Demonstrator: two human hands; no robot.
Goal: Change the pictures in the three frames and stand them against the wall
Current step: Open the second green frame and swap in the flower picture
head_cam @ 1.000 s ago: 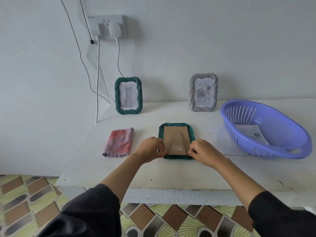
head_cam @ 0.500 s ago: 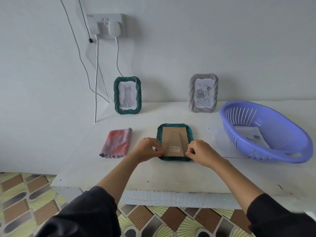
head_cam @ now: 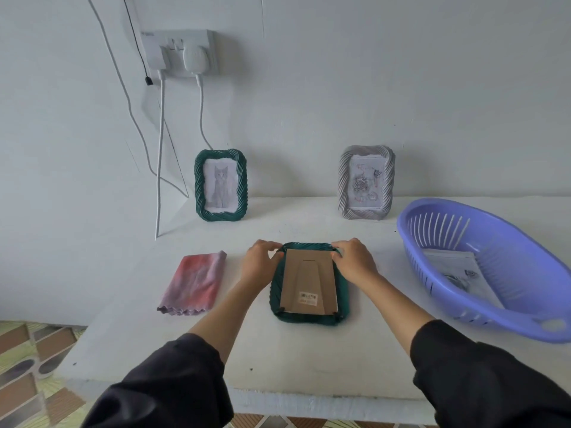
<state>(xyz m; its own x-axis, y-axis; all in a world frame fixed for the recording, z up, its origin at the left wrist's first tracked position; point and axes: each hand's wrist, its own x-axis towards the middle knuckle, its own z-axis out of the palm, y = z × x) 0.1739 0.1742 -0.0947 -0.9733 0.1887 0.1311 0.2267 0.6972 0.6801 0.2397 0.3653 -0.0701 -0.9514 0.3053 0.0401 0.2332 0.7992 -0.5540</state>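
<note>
A green frame [head_cam: 310, 316] lies face down on the white table [head_cam: 278, 359], its brown cardboard back [head_cam: 309, 284] with a barcode sticker facing up. My left hand [head_cam: 261, 262] and my right hand [head_cam: 353, 259] sit at its far corners, fingertips curled onto the upper edge of the backing. A second green frame [head_cam: 221, 185] with a cat drawing stands against the wall at the back left. A grey frame [head_cam: 366, 182] with a flower drawing stands against the wall at the back right.
A purple plastic basket [head_cam: 506, 230] with paper pictures [head_cam: 460, 273] inside stands at the right. A folded pink cloth [head_cam: 194, 281] lies left of the frame. A wall socket [head_cam: 182, 52] with white cables hangs above the back left.
Both hands have moved from the near corners of the face-down frame up to its far corners. The frame stays flat on the table.
</note>
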